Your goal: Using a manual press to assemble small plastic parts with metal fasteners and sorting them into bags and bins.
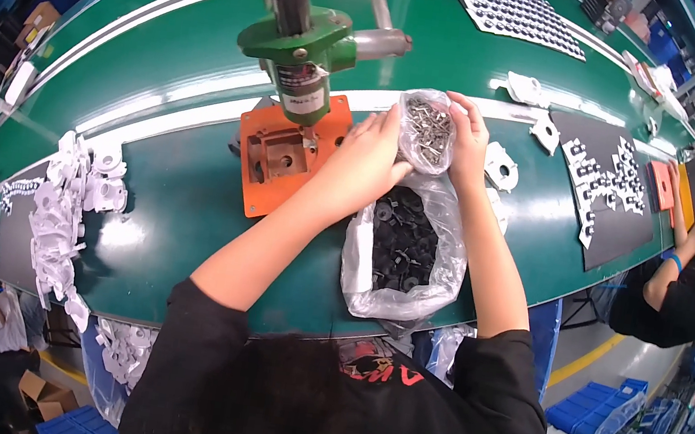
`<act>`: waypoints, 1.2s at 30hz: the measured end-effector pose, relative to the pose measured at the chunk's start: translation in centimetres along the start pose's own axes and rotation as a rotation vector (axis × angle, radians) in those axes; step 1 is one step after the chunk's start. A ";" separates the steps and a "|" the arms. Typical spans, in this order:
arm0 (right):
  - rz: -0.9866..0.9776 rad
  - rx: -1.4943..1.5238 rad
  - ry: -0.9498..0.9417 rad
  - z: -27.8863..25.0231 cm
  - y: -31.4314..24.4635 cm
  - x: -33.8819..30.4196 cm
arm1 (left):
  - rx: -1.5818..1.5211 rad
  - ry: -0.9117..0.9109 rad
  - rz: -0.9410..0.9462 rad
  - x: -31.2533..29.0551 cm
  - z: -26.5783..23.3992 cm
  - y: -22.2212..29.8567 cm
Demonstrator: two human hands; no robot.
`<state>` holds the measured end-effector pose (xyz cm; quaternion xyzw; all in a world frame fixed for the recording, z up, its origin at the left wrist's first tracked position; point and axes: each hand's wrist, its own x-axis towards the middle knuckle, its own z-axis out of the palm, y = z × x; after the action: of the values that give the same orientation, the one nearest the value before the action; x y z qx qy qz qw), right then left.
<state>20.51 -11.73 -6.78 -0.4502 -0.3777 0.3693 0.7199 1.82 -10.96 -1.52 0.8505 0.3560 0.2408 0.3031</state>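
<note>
A clear plastic bag of small metal pins or screws (427,132) stands with its mouth spread, just beyond a box of black parts. My left hand (368,156) grips the bag's left side, its thumb toward the near edge. On the other side my right hand (469,138) curls round the bag's rim. Nearer to me, the plastic-lined box (445,271) holds many black round parts (404,241). Left of my hands, an orange fixture (257,195) with a recessed cavity sits beneath a green press head (298,59).
White plastic parts (59,212) are heaped at the left. Several white housings (501,168) lie right of my hands. A dark mat (621,229) carries black-and-white parts. A tray of round pieces (510,7) lies across the green conveyor (168,36). A co-worker (666,288) sits at the right.
</note>
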 end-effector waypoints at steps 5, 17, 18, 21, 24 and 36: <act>-0.021 -0.122 0.103 0.1 1.2 -0.2 | 0.438 0.183 0.187 -6.8 -1.6 -1.9; -0.151 -1.074 0.212 -6.5 -2.1 -4.3 | 0.602 0.440 0.401 -9.9 -2.5 -8.5; -0.106 -1.402 0.112 -7.7 -3.6 -5.7 | 0.606 0.426 0.381 -10.0 -2.6 -8.9; 0.089 -1.741 0.045 -11.0 -3.5 -10.1 | 0.540 0.472 0.380 -10.1 -2.9 -8.0; -0.015 -1.686 -0.023 -11.3 -3.3 -12.0 | 0.498 0.525 0.402 -10.2 -2.4 -8.0; 0.356 -0.237 0.051 -12.8 -7.4 -12.0 | 0.170 0.696 0.169 -18.0 -10.6 -8.9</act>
<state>27.83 -29.25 -6.38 -0.6006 -0.3146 0.4322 0.5945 -20.26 -15.83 -3.67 0.7663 0.3850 0.5094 0.0712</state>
